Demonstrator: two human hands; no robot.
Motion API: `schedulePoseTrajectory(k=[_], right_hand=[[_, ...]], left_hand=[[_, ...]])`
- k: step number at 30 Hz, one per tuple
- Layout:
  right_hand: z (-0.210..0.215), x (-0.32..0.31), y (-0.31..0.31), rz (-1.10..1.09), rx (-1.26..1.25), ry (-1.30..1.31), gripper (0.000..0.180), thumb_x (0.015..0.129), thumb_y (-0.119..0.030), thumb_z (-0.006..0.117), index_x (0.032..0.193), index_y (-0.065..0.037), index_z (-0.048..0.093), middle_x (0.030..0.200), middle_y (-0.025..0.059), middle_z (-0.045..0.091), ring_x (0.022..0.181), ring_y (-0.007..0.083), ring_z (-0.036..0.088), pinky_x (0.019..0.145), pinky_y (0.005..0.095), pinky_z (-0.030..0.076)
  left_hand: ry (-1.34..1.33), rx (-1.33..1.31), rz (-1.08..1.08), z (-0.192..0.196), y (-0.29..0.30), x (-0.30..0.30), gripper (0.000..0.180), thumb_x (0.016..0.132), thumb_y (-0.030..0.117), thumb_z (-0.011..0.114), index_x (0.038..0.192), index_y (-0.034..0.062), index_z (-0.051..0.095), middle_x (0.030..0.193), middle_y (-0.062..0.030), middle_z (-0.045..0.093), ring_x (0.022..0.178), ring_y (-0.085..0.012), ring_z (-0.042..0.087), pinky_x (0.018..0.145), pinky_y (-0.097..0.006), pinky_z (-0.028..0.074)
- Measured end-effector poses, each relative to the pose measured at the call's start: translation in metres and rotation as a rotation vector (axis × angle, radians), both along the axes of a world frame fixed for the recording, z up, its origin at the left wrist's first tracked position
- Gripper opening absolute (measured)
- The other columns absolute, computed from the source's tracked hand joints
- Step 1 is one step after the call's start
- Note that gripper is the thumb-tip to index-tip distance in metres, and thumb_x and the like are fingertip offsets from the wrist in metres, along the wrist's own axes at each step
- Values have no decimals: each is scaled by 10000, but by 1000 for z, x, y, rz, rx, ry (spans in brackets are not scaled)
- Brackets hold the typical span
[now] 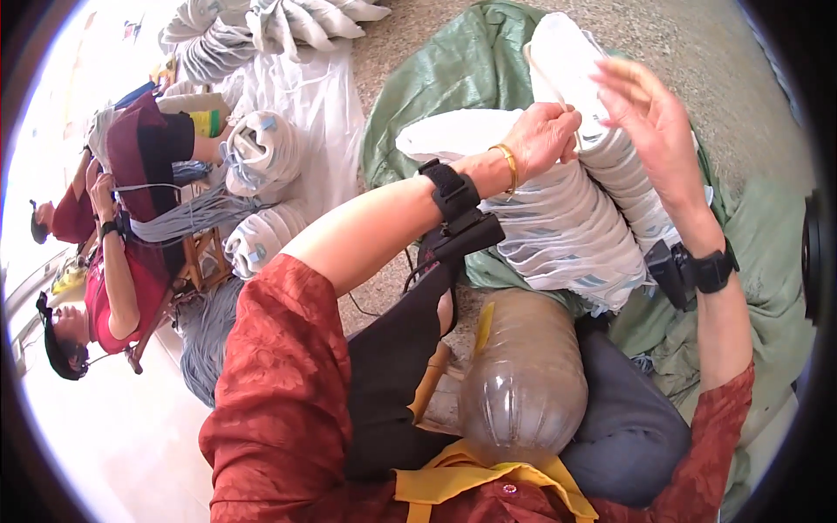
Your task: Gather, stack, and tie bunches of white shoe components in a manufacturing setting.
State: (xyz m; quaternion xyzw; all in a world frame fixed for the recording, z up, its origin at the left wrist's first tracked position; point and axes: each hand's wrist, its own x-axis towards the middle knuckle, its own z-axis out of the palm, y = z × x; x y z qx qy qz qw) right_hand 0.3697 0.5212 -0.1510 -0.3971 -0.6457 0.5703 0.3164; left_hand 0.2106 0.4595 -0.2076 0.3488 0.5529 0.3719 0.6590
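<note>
My left hand [542,138] is closed in a pinch on the end of a thin beige cord [544,75], which runs along the edge of a white sole-shaped piece [562,50]. My right hand [649,113] is open, its fingers stretched out beside the top of that piece; they look slightly blurred. Below both hands lie two long stacks of white, sole-shaped padded pieces with pale blue marks, the nearer stack [567,231] and the farther stack [641,187]. Another white sole [453,133] sticks out to the left, partly behind my left wrist.
Green woven sheeting [427,83] lies under the stacks. A large clear plastic jar [523,383] stands in my lap. At left, people sit working near tied white bundles [264,152] and grey-blue cords [196,218]. More stacked pieces [214,44] lie at the far left on white plastic.
</note>
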Motion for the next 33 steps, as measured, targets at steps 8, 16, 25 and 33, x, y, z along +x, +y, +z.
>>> schedulePoseTrajectory(k=[8,16,25,33], right_hand=[[-56,2,-27,173,-210,-209,92,950,-25,556,987,19,628,834,55,708,625,83,617,544,229,492],[-68,6,-30,-2,-209,-125,87,930,-49,615,922,17,672,776,41,702,659,77,641,573,217,486],[-54,-4,-15,102,282,-433,99,797,-23,664,866,3,730,765,188,692,704,297,703,653,345,540],[-51,-6,-4,75,129,-484,169,842,-130,680,804,33,707,619,171,652,581,272,674,565,341,497]], left_hand=[[-133,-24,34,0,0,-10,317,910,175,485,631,26,472,641,-45,512,693,-165,564,688,-295,439],[-85,-53,47,-2,6,-9,290,923,175,506,687,8,529,674,-46,540,696,-156,568,711,-294,461],[318,238,-19,-3,12,-26,321,944,285,599,874,-25,642,779,-12,613,731,-86,512,717,-260,443],[973,841,234,-5,36,-15,282,826,246,747,853,28,570,827,-133,627,802,-278,598,697,-400,471]])
